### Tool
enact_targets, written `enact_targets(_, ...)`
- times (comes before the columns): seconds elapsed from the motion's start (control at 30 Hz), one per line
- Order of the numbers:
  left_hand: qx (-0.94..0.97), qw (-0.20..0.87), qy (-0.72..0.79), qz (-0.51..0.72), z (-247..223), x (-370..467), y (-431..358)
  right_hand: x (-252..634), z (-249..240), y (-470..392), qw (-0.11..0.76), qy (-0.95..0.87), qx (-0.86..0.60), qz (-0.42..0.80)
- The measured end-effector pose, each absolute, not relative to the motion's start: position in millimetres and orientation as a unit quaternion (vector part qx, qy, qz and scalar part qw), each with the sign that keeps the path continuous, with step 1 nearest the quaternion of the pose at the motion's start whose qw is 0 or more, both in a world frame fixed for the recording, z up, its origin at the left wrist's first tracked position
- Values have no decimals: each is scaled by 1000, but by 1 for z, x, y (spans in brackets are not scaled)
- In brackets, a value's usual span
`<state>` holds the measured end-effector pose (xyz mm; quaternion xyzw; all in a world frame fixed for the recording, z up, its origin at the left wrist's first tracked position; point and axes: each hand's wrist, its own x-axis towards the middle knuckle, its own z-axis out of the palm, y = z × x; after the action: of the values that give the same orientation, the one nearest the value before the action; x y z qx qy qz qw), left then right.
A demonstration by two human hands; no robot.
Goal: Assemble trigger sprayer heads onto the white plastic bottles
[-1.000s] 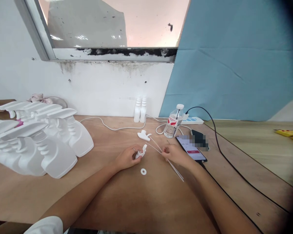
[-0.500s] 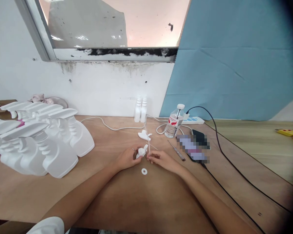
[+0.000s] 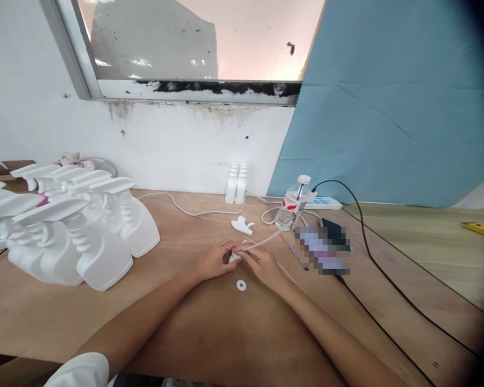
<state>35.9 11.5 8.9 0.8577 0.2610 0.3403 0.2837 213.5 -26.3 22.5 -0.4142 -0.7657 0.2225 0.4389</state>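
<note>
Near the middle of the wooden table, my left hand (image 3: 218, 260) is closed round a small white plastic part (image 3: 234, 256). My right hand (image 3: 262, 263) meets it from the right, pinching a thin translucent tube (image 3: 266, 239) at the white part. The tube's free length slants up to the right toward the water bottle. Fingers hide most of the white part. Just below the hands a white ring washer (image 3: 241, 285) lies flat. Beyond them lies a white trigger-shaped piece (image 3: 242, 225).
Many white spray bottles (image 3: 100, 252) crowd the left side. Two small white bottles (image 3: 241, 185) stand by the wall. To the right are a water bottle (image 3: 291, 207), a screwdriver (image 3: 297, 255), a blurred phone (image 3: 320, 250), black cables and a power strip (image 3: 325, 203).
My right hand has come up against the white part in my left hand. The tube has tipped from nearly upright to slanting right. The whole view has shifted slightly.
</note>
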Motion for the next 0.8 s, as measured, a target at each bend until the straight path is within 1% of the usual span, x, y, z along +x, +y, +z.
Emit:
enact_targets(0.13, 857, 281, 268, 338, 8, 35, 12, 215, 21, -28, 449, -769, -418, 179)
enact_targets(0.3, 858, 289, 266, 332, 9, 35, 12, 217, 19, -25, 436, -769, -438, 164)
enact_targets(0.63, 856, 306, 251, 331, 8, 37, 11, 213, 15, -21, 426, -763, -461, 153)
enact_targets(0.8, 859, 307, 245, 329, 5, 38, 13, 207, 17, -18, 401, -775, -457, 174)
